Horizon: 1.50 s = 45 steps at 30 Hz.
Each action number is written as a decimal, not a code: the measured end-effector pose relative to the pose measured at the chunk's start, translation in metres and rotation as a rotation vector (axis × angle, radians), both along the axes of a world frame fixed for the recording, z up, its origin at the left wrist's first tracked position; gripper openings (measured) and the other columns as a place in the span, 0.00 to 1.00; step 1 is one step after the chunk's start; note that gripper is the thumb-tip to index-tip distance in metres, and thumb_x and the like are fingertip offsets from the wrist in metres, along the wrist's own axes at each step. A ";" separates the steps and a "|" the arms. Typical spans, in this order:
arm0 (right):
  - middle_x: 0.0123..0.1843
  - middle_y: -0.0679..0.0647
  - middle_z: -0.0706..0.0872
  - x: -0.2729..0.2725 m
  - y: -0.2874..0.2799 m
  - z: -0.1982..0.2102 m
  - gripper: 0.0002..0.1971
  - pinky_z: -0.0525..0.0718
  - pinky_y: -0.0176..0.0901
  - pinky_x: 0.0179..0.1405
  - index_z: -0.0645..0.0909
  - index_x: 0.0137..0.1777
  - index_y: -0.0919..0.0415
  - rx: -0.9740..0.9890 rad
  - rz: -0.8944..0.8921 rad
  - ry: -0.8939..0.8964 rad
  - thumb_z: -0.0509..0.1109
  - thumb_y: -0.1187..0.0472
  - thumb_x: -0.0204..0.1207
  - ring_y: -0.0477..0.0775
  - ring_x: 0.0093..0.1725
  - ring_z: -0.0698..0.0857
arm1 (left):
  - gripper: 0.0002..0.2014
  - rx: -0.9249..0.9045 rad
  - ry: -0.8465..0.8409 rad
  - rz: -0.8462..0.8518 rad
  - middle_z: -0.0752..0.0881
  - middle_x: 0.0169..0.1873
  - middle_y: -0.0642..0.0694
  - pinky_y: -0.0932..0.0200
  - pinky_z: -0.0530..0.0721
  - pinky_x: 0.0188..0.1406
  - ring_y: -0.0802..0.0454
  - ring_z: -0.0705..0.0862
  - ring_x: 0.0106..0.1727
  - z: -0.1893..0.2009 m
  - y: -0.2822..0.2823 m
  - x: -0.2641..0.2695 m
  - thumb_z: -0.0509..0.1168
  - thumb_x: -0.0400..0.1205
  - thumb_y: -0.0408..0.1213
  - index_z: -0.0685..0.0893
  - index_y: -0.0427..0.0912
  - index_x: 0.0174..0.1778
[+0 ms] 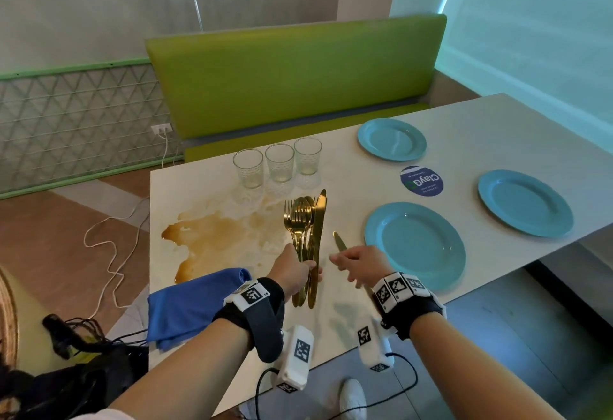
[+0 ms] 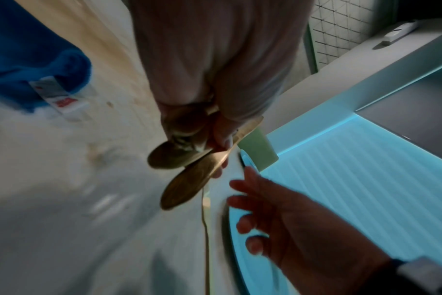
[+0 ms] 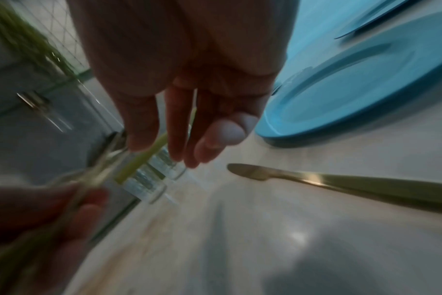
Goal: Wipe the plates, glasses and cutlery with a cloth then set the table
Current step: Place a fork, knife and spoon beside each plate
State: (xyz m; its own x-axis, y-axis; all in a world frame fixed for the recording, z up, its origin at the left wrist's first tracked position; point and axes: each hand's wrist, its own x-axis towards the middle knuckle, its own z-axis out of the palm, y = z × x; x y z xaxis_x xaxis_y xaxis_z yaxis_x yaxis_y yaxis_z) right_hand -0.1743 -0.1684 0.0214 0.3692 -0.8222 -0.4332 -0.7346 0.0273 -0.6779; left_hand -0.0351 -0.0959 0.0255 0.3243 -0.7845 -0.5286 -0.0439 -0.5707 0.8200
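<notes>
My left hand (image 1: 293, 270) grips a bundle of gold cutlery (image 1: 305, 230) by the handles, with forks, spoons and a knife fanned upward above the table (image 1: 331, 320). In the left wrist view the rounded handle ends (image 2: 182, 191) stick out below the fingers. One gold knife (image 1: 340, 242) lies alone on the table left of the near blue plate (image 1: 414, 244). My right hand (image 1: 356, 262) hovers over this knife (image 3: 341, 185) with fingers straight and holds nothing. Two more blue plates (image 1: 391, 139) (image 1: 524, 202) are farther back. Three glasses (image 1: 279, 162) stand in a row behind the cutlery.
A folded blue cloth (image 1: 195, 303) lies on the near left corner. A brown spill (image 1: 215, 237) spreads over the left of the table, up to the glasses. A round blue sticker (image 1: 421, 181) sits between the plates. A green bench (image 1: 292, 81) stands behind.
</notes>
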 end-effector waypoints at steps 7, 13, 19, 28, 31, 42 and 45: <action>0.35 0.49 0.85 -0.010 -0.020 0.037 0.07 0.81 0.35 0.32 0.83 0.37 0.53 -0.015 -0.050 -0.101 0.69 0.57 0.76 0.45 0.33 0.81 | 0.09 -0.082 -0.013 -0.168 0.86 0.49 0.38 0.45 0.86 0.57 0.43 0.88 0.51 0.028 -0.032 -0.029 0.62 0.83 0.33 0.72 0.42 0.56; 0.24 0.52 0.80 -0.047 -0.070 0.044 0.12 0.75 0.32 0.18 0.79 0.32 0.58 -0.007 -0.185 -0.224 0.67 0.63 0.78 0.44 0.19 0.77 | 0.16 -0.100 0.026 -0.172 0.85 0.43 0.36 0.41 0.89 0.51 0.42 0.87 0.44 0.025 -0.091 -0.054 0.67 0.75 0.35 0.74 0.34 0.56; 0.18 0.51 0.76 -0.125 -0.168 0.034 0.13 0.68 0.29 0.11 0.78 0.30 0.59 -0.095 -0.316 -0.012 0.68 0.66 0.76 0.40 0.09 0.71 | 0.08 -0.081 0.012 -0.059 0.81 0.37 0.41 0.59 0.85 0.38 0.51 0.82 0.34 0.028 -0.153 -0.070 0.59 0.83 0.25 0.66 0.36 0.53; 0.60 0.50 0.87 -0.232 -0.264 -0.020 0.16 0.83 0.36 0.57 0.84 0.61 0.56 -0.120 -0.122 0.699 0.64 0.51 0.78 0.49 0.60 0.85 | 0.08 -0.029 -0.051 -0.020 0.83 0.36 0.41 0.65 0.85 0.30 0.52 0.83 0.33 0.017 -0.247 -0.092 0.57 0.84 0.27 0.72 0.30 0.58; 0.60 0.50 0.87 -0.240 -0.275 -0.034 0.16 0.82 0.35 0.55 0.84 0.60 0.57 -0.069 -0.079 0.768 0.65 0.53 0.78 0.50 0.59 0.85 | 0.04 -0.022 -0.052 0.000 0.83 0.37 0.41 0.59 0.86 0.37 0.51 0.83 0.34 0.010 -0.263 -0.102 0.57 0.85 0.27 0.71 0.34 0.54; 0.49 0.53 0.88 -0.246 -0.282 -0.051 0.10 0.84 0.41 0.44 0.86 0.52 0.57 -0.045 -0.163 0.803 0.67 0.60 0.73 0.54 0.50 0.88 | 0.03 -0.006 -0.032 0.008 0.83 0.40 0.39 0.59 0.86 0.39 0.50 0.83 0.36 0.000 -0.288 -0.110 0.57 0.85 0.28 0.71 0.36 0.53; 0.54 0.55 0.88 -0.247 -0.277 -0.053 0.12 0.84 0.42 0.48 0.84 0.55 0.57 -0.071 -0.187 0.820 0.63 0.62 0.75 0.56 0.53 0.88 | 0.02 -0.001 -0.035 -0.009 0.84 0.40 0.39 0.59 0.86 0.38 0.50 0.84 0.37 0.000 -0.290 -0.108 0.57 0.85 0.28 0.71 0.36 0.52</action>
